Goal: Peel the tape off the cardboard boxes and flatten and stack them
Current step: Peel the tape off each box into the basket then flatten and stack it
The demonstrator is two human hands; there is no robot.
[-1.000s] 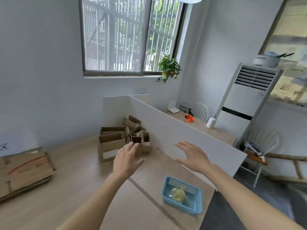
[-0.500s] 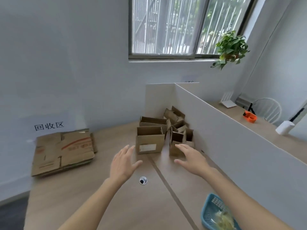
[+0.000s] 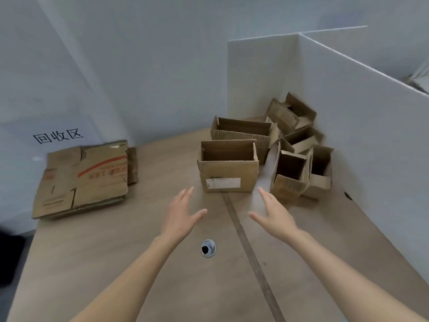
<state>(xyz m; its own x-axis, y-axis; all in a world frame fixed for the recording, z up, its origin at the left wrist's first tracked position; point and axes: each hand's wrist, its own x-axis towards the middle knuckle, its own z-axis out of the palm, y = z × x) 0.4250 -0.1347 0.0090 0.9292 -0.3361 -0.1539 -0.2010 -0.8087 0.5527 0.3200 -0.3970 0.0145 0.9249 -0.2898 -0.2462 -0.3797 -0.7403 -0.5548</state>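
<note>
A: Cardboard, brown and corrugated: the nearest open box (image 3: 228, 169) stands upright at 12 o'clock, mouth up, white label facing us, long axis left to right.

B: It sits lower and closer than half a second ago (the window has left view). And each grip?

A: Both wide, holding nothing. Left hand (image 3: 180, 213) and right hand (image 3: 272, 214) hover over the wooden surface (image 3: 116, 263), fingers straight, just short of that box.

B: The rest?

A: More boxes (image 3: 299, 145) jumbled at 1 o'clock against the white partition (image 3: 371, 126); flattened stack (image 3: 81, 180) at 10 o'clock.
</note>
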